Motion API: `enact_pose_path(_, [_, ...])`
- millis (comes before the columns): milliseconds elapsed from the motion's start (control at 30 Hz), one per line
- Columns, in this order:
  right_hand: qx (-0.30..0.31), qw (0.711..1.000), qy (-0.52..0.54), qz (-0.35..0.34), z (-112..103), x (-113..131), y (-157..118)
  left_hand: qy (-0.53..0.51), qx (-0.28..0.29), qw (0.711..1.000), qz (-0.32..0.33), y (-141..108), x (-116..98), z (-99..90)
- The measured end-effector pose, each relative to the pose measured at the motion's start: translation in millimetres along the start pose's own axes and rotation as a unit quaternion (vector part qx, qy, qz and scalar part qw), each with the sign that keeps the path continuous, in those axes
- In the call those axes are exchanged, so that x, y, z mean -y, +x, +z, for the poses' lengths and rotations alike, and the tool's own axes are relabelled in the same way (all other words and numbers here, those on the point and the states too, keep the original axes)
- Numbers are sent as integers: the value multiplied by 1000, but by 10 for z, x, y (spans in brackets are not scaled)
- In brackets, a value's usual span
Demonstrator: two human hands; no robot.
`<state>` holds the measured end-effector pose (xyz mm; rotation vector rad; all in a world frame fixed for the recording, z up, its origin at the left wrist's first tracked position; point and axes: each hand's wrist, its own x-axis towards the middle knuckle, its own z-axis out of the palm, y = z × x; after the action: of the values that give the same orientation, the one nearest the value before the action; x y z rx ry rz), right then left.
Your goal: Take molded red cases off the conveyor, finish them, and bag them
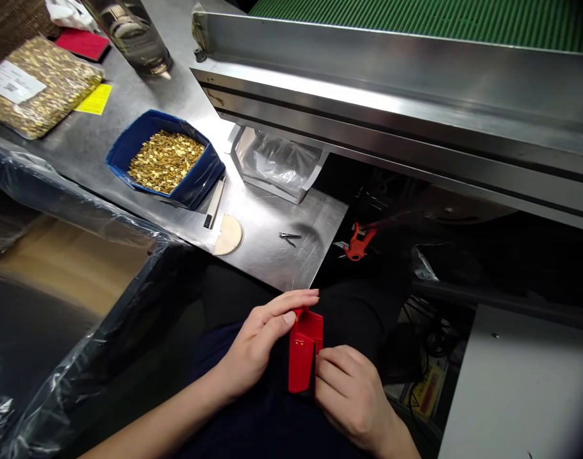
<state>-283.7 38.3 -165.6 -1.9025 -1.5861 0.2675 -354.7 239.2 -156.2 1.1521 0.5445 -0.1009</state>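
A red piece (301,363) with a folded flap and small gold dots stands above the lap, between both hands. My left hand (257,338) grips its upper left edge, thumb on the near side and fingers stretched across the top. Curled fingers of my right hand (351,392) close on its lower right edge. Beyond the hands, on the metal table (267,261), lie small nail clippers (289,236), a pale round disc (229,236) and a white-handled tool (215,203). A blue box (195,182) of small gold pieces is farther left.
A metal conveyor frame (391,108) with a green belt (439,22) crosses the top right. Grey bin (281,193), bottle (133,35), bag of gold pieces (43,83) and orange tool (358,244) lie around. A plastic-lined bin (81,319) is left, a white surface (520,382) right.
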Motion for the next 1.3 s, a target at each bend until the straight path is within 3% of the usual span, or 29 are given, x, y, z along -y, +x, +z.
enact_pose_path(133, [8, 999, -32, -36, -28, 60, 9, -58, -2, 997, -53, 35, 37, -3])
enact_pose_path(233, [12, 998, -41, -47, -51, 64, 5, -170, 0, 979, -112, 51, 76, -5])
enact_pose_path(333, [13, 998, -40, -52, -66, 57, -7, -208, 15, 969, -132, 41, 95, -18])
enact_pose_path(433, [20, 997, -47, -56, -82, 70, -17, -153, 10, 982, -114, 12, 81, -82])
enact_pose_path(500, [32, 996, -56, -56, -101, 89, -18, -59, -15, 992, -110, -23, 48, -167])
enact_pose_path(600, [47, 995, -67, -56, -138, 118, -5, 48, -4, 985, -163, -113, -52, -331])
enact_pose_path(767, [66, 993, -72, -71, -173, 144, 54, 68, 79, 962, -254, -291, -315, -520])
enact_pose_path(933, [84, 988, -83, -97, -196, 165, 109, 114, 100, 956, -252, -350, -454, -532])
enact_pose_path(1067, [94, 984, -98, -119, -208, 183, 122, 129, 98, 950, -265, -328, -479, -533])
enact_pose_path(1300, [95, 980, -103, -144, -200, 180, 130, 121, 144, 937, -293, -313, -514, -620])
